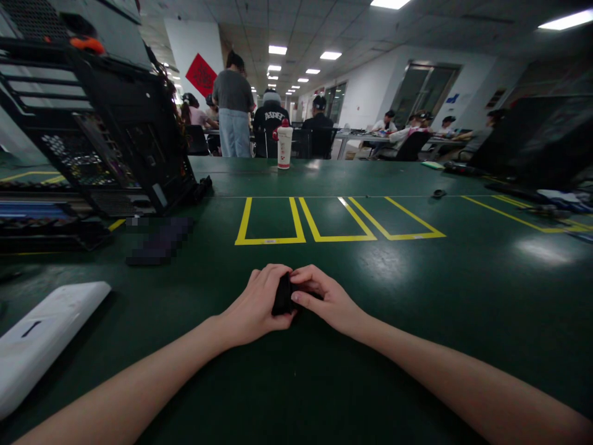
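A small black box-like object (281, 298) is held low over the green table, near the middle of the view. My left hand (262, 300) wraps round its left side, fingers over the top and thumb along the near edge. From the other side my right hand (327, 296) closes on its right end, with thumb and fingertips against it. Much of the object is hidden by my fingers, and its exact kind does not show. Whether it touches the table I cannot tell.
Yellow tape outlines (340, 238) mark the green table (393, 383) beyond my hands. Far left stand a black computer case (139, 142) and a white device (50, 340). A blurred dark flat thing (160, 241) lies nearby. A white cup (284, 148) stands at the far edge; people sit beyond.
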`<state>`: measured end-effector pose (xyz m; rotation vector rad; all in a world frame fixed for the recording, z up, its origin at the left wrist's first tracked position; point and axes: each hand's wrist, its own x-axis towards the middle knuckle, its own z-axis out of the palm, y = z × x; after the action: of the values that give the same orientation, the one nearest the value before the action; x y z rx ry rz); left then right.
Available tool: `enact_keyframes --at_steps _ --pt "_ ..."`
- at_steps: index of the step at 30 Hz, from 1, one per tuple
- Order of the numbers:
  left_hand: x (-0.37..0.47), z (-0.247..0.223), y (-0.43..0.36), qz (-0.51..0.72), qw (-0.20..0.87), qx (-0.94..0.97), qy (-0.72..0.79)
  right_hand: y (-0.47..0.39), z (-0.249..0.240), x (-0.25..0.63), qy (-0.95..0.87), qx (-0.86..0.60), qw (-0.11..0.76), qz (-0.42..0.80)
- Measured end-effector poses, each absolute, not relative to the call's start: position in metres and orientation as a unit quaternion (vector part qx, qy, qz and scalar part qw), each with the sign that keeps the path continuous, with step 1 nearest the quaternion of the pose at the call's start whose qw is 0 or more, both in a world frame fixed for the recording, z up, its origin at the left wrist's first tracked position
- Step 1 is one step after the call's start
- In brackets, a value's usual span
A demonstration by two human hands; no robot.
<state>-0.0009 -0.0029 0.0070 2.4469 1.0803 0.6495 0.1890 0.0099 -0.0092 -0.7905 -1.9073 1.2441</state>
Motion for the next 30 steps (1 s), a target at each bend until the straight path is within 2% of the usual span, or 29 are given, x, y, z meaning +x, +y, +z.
enact_keyframes --at_steps 9,15,19,25,30 --pt "-0.0014 0.007 -0.003 0.227 0.196 0.87 0.392 0.0089 -0.0056 0.1882 -0.74 -0.34 0.312 0.489" --pt "-0.0015 0.0064 -0.0028 0.225 0.196 0.867 0.399 0.0085 -0.0072 0.1915 -0.752 -0.277 0.335 0.496" --pt "-0.0012 0.0059 -0.0024 0.229 0.188 0.87 0.394 0.0087 -0.0087 0.1903 -0.741 -0.289 0.348 0.497" --pt "-0.0009 0.0059 -0.0022 0.229 0.192 0.872 0.387 0.0081 -0.0061 0.1882 -0.738 -0.341 0.319 0.487" --pt "-0.0012 0.0053 -0.0027 0.225 0.203 0.866 0.398 0.0073 -0.0045 0.1922 -0.771 -0.309 0.317 0.457"
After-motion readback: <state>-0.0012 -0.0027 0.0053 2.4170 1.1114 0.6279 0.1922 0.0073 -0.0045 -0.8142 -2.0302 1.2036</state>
